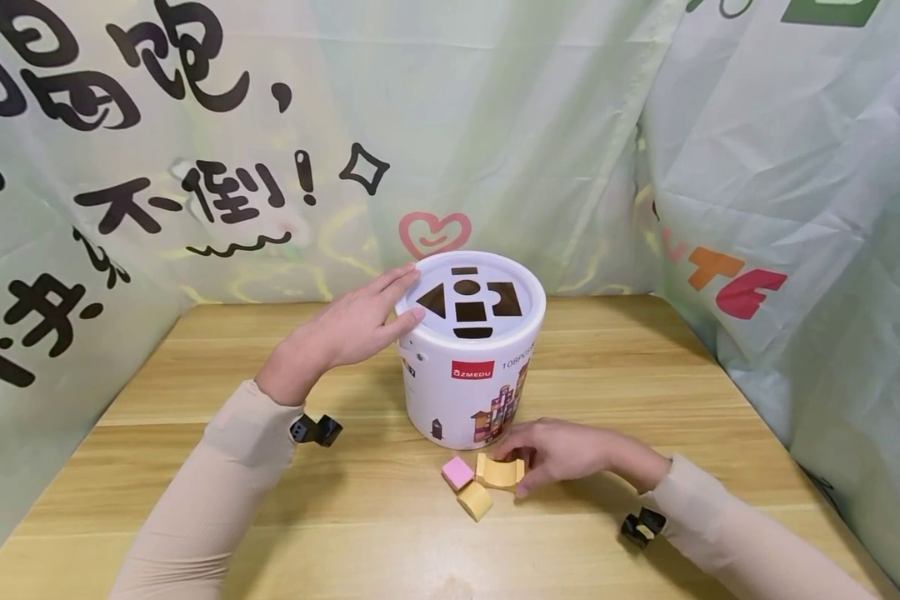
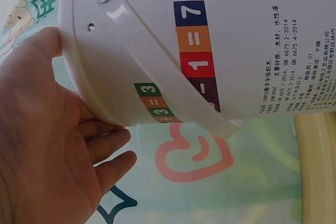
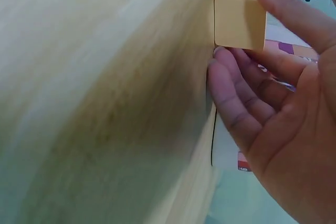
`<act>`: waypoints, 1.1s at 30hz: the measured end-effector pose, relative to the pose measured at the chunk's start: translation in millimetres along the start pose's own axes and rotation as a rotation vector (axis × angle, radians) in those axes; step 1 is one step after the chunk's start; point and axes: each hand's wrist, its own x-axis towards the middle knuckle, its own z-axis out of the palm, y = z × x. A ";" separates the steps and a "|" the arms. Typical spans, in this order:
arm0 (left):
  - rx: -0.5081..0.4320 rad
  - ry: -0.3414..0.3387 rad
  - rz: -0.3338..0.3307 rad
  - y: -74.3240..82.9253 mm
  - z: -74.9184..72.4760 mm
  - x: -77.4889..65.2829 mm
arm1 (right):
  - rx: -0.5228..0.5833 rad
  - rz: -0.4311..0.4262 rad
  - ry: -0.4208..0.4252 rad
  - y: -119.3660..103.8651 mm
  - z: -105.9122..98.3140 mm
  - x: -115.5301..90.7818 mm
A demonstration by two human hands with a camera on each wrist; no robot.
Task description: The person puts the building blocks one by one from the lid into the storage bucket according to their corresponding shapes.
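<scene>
A white bucket stands upright on the table, its lid cut with several shaped holes. My left hand rests against the lid's left edge, thumb and fingers extended; in the left wrist view the bucket's white handle hangs beside it. In front of the bucket, my right hand pinches a yellow arch block between thumb and fingers, its curved cut-out facing up. That block appears low at the tabletop in the right wrist view. Beside it lie a pink block and a yellow round-topped block.
The wooden table extends around the bucket. Printed fabric hangs behind the table and along both sides. A small black device is worn at the left wrist, another at the right.
</scene>
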 end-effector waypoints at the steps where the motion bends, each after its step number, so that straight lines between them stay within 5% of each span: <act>1: -0.001 0.000 -0.001 0.0 0.5 0.1 | -0.009 0.001 0.014 0.9 0.0 -0.5; 9: -0.002 -0.004 -0.011 0.1 -0.3 0.7 | -0.065 0.004 0.103 1.1 -2.6 -6.3; 18: -0.004 0.000 -0.002 0.4 0.8 0.8 | 0.137 0.011 0.134 2.5 -5.0 -11.9; 24: -0.003 0.006 -0.002 -0.4 1.5 1.0 | 0.140 -0.006 0.198 1.2 -7.7 -13.3; 33: -0.006 -0.001 -0.004 -0.4 1.5 1.1 | 0.206 -0.034 0.172 2.3 -7.0 -15.3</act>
